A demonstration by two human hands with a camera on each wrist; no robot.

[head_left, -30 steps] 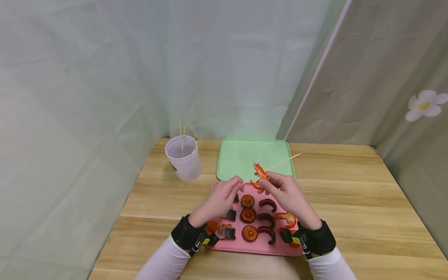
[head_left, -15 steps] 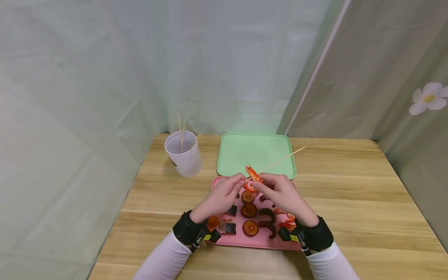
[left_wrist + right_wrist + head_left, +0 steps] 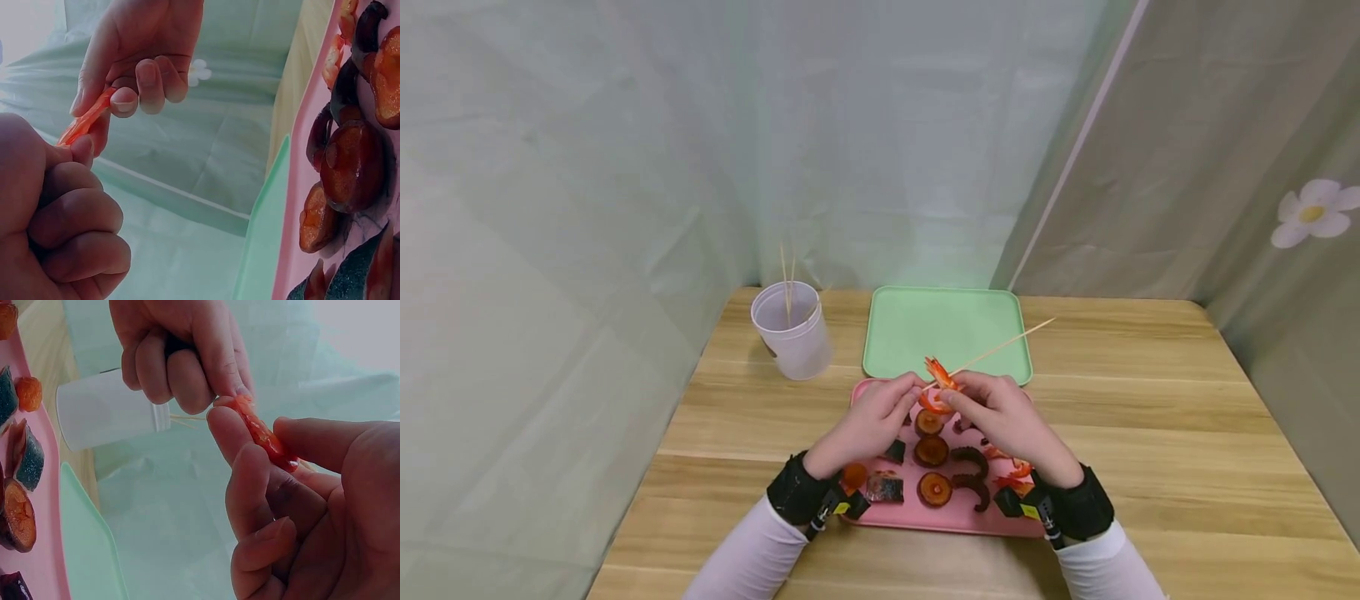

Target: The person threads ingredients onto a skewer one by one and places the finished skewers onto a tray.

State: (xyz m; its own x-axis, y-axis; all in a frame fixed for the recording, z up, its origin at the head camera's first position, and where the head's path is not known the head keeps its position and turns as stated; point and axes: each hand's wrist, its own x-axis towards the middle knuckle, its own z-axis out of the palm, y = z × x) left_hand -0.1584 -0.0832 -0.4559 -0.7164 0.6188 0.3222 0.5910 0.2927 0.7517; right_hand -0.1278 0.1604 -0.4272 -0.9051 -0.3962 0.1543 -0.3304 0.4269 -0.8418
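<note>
Over the pink tray (image 3: 917, 518), my right hand (image 3: 1006, 414) pinches an orange-red shrimp (image 3: 942, 375) between thumb and fingers. A thin bamboo skewer (image 3: 1003, 345) slants up to the right, beyond the shrimp, in the head view. Its lower end is at my left hand (image 3: 880, 418), whose thumb and index finger grip it while the other fingers curl in. Both hands' fingertips come close together at the shrimp (image 3: 87, 120) in the left wrist view. From the right wrist view, the shrimp (image 3: 265, 434) lies along the right fingers; most of the skewer is hidden there.
Mushroom caps (image 3: 935, 489), dark tentacle pieces (image 3: 972, 493), fish pieces (image 3: 885, 487) and more shrimp (image 3: 1017, 475) lie on the pink tray. Behind it is a green tray (image 3: 940, 325). A whitish bucket (image 3: 801, 346) holding several skewers stands at the back left of the wooden table.
My right hand has moved left with the shrimp, bringing it along the skewer toward my left hand. Over the last half second both hands have stayed nearly still.
</note>
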